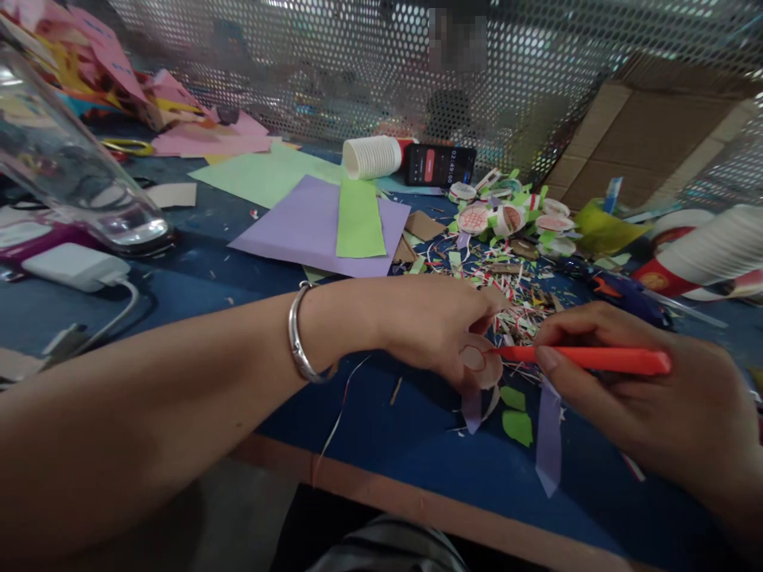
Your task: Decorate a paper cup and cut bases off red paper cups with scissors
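Observation:
My left hand (429, 326) is closed round the edge of a small round paper piece (489, 370), the size of a cup bottom, with a red ring drawn on its face. In my right hand (649, 397) is a red marker pen (602, 360), held in a pinch. The pen's tip touches the round piece or is very close to it. Just below lie two green paper cutouts (516, 427) and a purple paper strip (549, 445). Another purple piece hangs or lies under my left fingers; I cannot tell which.
Paper scraps (513, 298) are heaped beyond my hands, with several decorated round pieces (474, 220) behind. A purple sheet (298, 226), stacked paper cups (373, 157) and a phone (439, 164) are farther back. Right stand more cups (709, 246); left, a clear bottle (77, 151) and white charger (75, 266).

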Available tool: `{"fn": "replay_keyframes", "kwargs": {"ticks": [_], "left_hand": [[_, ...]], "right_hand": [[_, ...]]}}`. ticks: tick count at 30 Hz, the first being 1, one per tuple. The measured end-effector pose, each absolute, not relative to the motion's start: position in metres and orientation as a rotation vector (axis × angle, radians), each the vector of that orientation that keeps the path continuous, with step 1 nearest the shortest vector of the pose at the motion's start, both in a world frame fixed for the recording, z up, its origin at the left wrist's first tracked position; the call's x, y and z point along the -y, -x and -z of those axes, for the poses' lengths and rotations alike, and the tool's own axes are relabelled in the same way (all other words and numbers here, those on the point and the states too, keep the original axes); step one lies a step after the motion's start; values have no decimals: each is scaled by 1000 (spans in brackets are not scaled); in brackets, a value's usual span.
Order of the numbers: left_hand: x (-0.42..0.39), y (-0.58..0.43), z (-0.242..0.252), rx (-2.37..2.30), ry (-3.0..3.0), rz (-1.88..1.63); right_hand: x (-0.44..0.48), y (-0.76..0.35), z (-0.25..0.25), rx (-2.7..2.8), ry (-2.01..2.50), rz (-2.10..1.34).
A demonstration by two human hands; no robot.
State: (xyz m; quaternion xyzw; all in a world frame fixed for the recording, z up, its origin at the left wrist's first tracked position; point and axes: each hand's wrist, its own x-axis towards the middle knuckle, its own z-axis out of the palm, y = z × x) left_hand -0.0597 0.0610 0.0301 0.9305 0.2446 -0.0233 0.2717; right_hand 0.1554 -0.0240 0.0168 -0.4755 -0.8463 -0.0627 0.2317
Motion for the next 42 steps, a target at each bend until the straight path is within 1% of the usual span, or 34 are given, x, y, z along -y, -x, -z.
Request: {"fn": "replay_keyframes", "kwargs": {"ticks": [4, 10, 21, 29, 38, 42], "left_hand": [[-62, 60, -30, -651, -2481, 76], [-62, 61, -31, -701, -2409, 110], [-67, 64, -28, -661, -2341, 60], [-66, 62, -31, -671, -2341, 106], [-65, 61, -28, -639, -2366, 69], [-66, 60, -27, -652, -2343, 58]], "right_hand": [[26, -154, -22, 2343, 1308, 195], [21, -150, -31, 2292, 1326, 52], [11, -141, -21, 2302, 1261, -23], [13, -147, -18, 2316, 1288, -15], [11, -148, -10, 2292, 1226, 175], [16, -148, -7, 2232, 1209, 179]]}}
